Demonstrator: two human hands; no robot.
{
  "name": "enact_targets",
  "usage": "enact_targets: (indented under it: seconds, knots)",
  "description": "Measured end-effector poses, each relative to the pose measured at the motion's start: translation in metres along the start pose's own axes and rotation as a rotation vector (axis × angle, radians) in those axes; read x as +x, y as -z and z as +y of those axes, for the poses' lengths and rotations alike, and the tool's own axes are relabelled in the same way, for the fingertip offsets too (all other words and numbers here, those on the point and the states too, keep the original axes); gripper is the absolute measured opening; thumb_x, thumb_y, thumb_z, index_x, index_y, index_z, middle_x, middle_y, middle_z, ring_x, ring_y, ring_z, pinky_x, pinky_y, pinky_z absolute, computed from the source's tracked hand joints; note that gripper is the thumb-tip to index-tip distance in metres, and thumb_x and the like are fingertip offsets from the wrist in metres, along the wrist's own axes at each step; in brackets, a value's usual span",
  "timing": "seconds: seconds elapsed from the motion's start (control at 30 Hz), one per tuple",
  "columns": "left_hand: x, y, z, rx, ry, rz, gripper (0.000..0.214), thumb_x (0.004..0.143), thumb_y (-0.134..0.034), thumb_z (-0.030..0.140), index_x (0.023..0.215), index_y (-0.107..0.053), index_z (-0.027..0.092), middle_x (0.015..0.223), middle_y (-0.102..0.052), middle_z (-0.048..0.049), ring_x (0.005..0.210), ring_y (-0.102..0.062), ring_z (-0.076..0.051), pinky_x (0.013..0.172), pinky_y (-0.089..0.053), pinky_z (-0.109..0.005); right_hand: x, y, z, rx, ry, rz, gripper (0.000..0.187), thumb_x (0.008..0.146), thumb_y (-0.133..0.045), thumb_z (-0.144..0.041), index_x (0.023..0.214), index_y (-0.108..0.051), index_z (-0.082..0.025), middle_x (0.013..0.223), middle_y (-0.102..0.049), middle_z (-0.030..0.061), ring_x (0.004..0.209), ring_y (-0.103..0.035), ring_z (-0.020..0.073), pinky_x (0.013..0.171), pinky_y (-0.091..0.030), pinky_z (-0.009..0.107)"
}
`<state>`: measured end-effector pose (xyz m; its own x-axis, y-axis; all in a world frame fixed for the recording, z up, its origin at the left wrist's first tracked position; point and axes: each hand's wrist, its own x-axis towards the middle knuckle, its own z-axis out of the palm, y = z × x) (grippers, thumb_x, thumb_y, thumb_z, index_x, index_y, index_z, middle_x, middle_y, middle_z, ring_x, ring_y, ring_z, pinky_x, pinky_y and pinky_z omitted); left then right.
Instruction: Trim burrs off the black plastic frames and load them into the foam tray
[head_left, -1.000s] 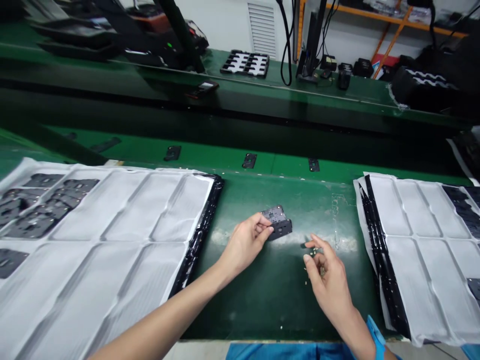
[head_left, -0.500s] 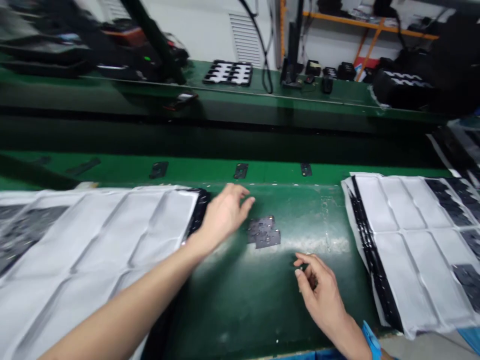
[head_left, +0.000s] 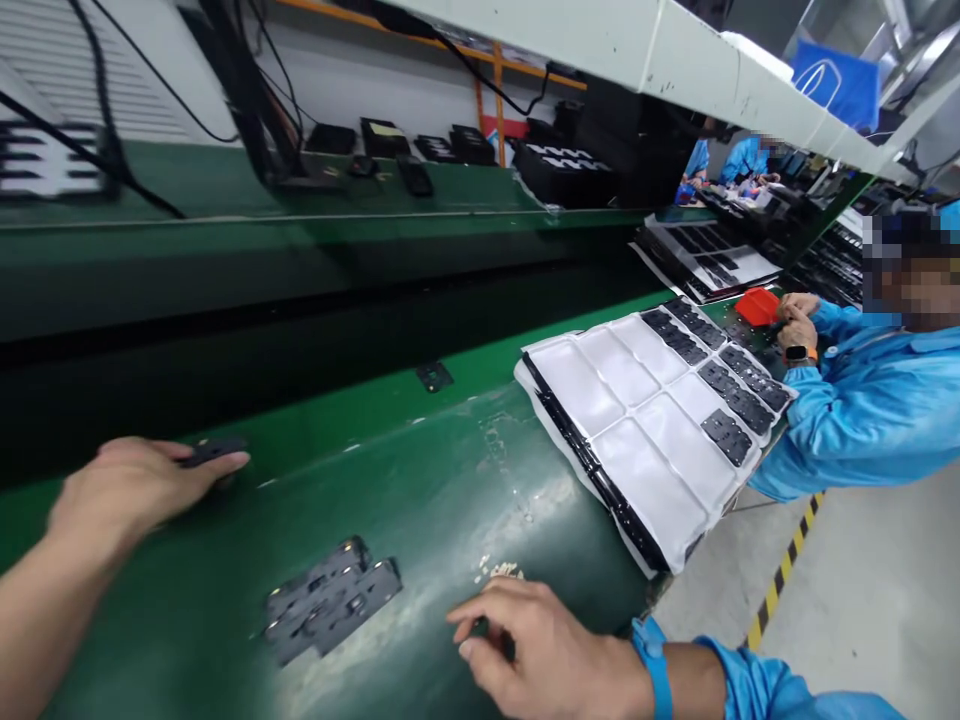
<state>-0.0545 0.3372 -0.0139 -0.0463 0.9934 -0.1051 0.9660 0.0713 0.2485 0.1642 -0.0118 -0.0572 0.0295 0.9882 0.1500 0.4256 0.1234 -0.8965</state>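
My left hand (head_left: pixel 124 500) is at the left over the bright green strip, its thumb and fingers pinching a flat black plastic part (head_left: pixel 217 450). Several similar black parts (head_left: pixel 330 600) lie overlapping on the green bench (head_left: pixel 420 500), between my two hands. My right hand (head_left: pixel 551 645) hovers low at the front, fingers curled and thumb apart from the index finger, nothing visible held. Just beyond its knuckles sits a scatter of tiny pale pieces (head_left: pixel 501 570). One more black part (head_left: pixel 434 376) rests on the strip farther back.
A stack of white sectioned trays (head_left: pixel 660 460) stands to the right, with black parts in its far compartments. Past it a co-worker in a blue sleeve (head_left: pixel 885 410) works beside a red bin (head_left: pixel 757 306). A white beam (head_left: pixel 675 60) crosses overhead.
The view has swung to the right, bringing the co-worker into sight. My left hand has reached to the strip and taken hold of a black part. My right hand stays near the bench front.
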Motion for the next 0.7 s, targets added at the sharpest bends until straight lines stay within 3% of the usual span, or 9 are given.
enact_targets:
  seconds: [0.07, 0.13, 0.23, 0.33, 0.4, 0.47, 0.53, 0.7]
  knots:
    - [-0.018, 0.009, 0.015, -0.024, 0.153, -0.073, 0.036, 0.078, -0.077, 0.034, 0.068, -0.044, 0.025, 0.051, -0.043, 0.0089, 0.054, -0.054, -0.017, 0.054, -0.044, -0.020, 0.002, 0.003, -0.003, 0.019, 0.007, 0.000, 0.035, 0.086, -0.061, -0.010, 0.118, -0.072, -0.020, 0.097, -0.076, 0.0050, 0.066, -0.062, 0.0161, 0.074, -0.057, 0.026]
    - [-0.044, 0.013, 0.028, -0.164, 0.106, -0.083, 0.028, 0.080, -0.072, 0.027, 0.074, -0.045, 0.025, 0.060, -0.052, 0.0069, 0.063, -0.059, -0.018, 0.060, -0.045, -0.021, 0.006, 0.008, -0.005, 0.038, -0.011, 0.017, 0.033, 0.088, -0.062, -0.011, 0.118, -0.073, -0.020, 0.097, -0.076, 0.0051, 0.065, -0.062, 0.0153, 0.070, -0.055, 0.026]
    - [-0.105, 0.007, 0.040, -0.414, -0.192, -0.147, 0.012, 0.079, -0.064, 0.028, 0.087, -0.057, 0.023, 0.082, -0.072, -0.0016, 0.081, -0.070, -0.023, 0.074, -0.052, -0.028, 0.014, 0.017, -0.007, 0.090, -0.070, 0.099, 0.031, 0.091, -0.063, -0.015, 0.121, -0.072, -0.019, 0.103, -0.074, 0.0062, 0.068, -0.061, 0.0142, 0.069, -0.053, 0.026]
    - [-0.181, -0.003, 0.046, -0.481, -0.594, -0.291, 0.024, 0.087, -0.059, 0.047, 0.089, -0.069, 0.025, 0.090, -0.077, -0.0047, 0.086, -0.072, -0.027, 0.079, -0.053, -0.034, 0.022, 0.024, -0.009, 0.239, -0.131, 0.153, 0.041, 0.094, -0.064, -0.023, 0.135, -0.062, -0.020, 0.117, -0.070, 0.0086, 0.069, -0.060, 0.0121, 0.067, -0.052, 0.025]
    - [-0.225, -0.007, 0.051, -0.510, -0.685, -0.377, 0.026, 0.095, -0.050, 0.042, 0.086, -0.069, 0.026, 0.085, -0.076, -0.0037, 0.080, -0.071, -0.025, 0.076, -0.053, -0.033, 0.025, 0.026, -0.010, 0.341, -0.162, 0.105, 0.038, 0.098, -0.062, -0.029, 0.135, -0.061, -0.019, 0.107, -0.069, 0.0064, 0.064, -0.059, 0.0108, 0.061, -0.050, 0.023]
    - [-0.254, -0.011, 0.055, -0.560, -0.651, -0.410, 0.025, 0.098, -0.047, 0.037, 0.087, -0.066, 0.026, 0.080, -0.074, -0.0025, 0.075, -0.071, -0.023, 0.071, -0.052, -0.031, 0.025, 0.027, -0.012, 0.354, -0.179, 0.052, 0.024, 0.101, -0.059, -0.034, 0.116, -0.068, -0.017, 0.080, -0.064, -0.0005, 0.059, -0.055, 0.0110, 0.056, -0.046, 0.022]
    - [-0.270, -0.013, 0.054, -0.655, -0.547, -0.432, 0.019, 0.098, -0.050, 0.035, 0.089, -0.063, 0.025, 0.075, -0.072, -0.0008, 0.069, -0.070, -0.021, 0.066, -0.050, -0.029, 0.023, 0.029, -0.013, 0.338, -0.203, 0.044, 0.023, 0.103, -0.059, -0.038, 0.099, -0.068, -0.018, 0.066, -0.055, -0.0043, 0.055, -0.053, 0.0113, 0.054, -0.044, 0.022]
    - [-0.292, -0.018, 0.040, -0.822, -0.374, -0.478, 0.029, 0.103, -0.050, 0.041, 0.086, -0.066, 0.022, 0.062, -0.068, 0.0014, 0.056, -0.066, -0.017, 0.058, -0.047, -0.026, 0.016, 0.030, -0.019, 0.358, -0.230, 0.055, 0.030, 0.101, -0.062, -0.046, 0.092, -0.066, -0.018, 0.066, -0.053, -0.0043, 0.053, -0.050, 0.0109, 0.052, -0.041, 0.023]
